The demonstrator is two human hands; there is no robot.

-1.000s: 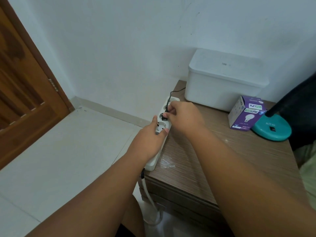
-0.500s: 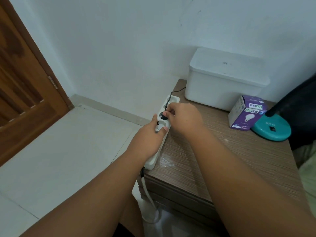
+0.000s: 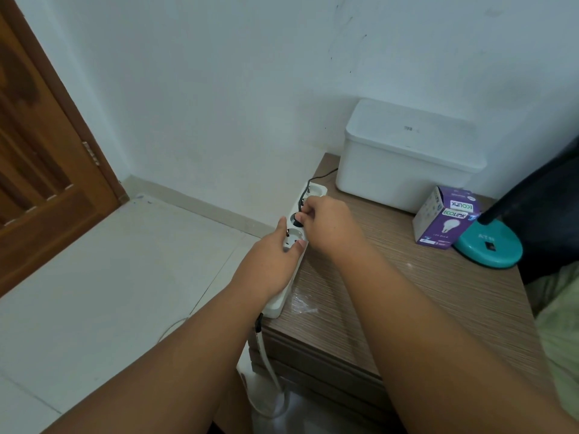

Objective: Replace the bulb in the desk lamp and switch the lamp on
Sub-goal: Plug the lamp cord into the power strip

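Note:
A white power strip (image 3: 282, 300) lies along the left edge of the wooden bedside table (image 3: 423, 292). My left hand (image 3: 271, 264) grips the strip around its middle, holding it down. My right hand (image 3: 329, 227) pinches a black plug (image 3: 296, 220) seated in one of the strip's sockets; its black cord (image 3: 316, 178) runs back toward the wall. The desk lamp's teal base (image 3: 488, 250) stands at the table's right, with its dark arm (image 3: 529, 186) rising out of view. A purple bulb box (image 3: 441, 222) stands beside the base.
A white lidded box (image 3: 407, 155) sits at the back of the table against the wall. The strip's white cable (image 3: 266, 364) hangs down the table's front left. A wooden door (image 3: 40, 170) stands at the left, tiled floor (image 3: 109, 277) between.
The plug has gone down into the socket under my right hand. My left hand stays on the strip. The view has shifted slightly.

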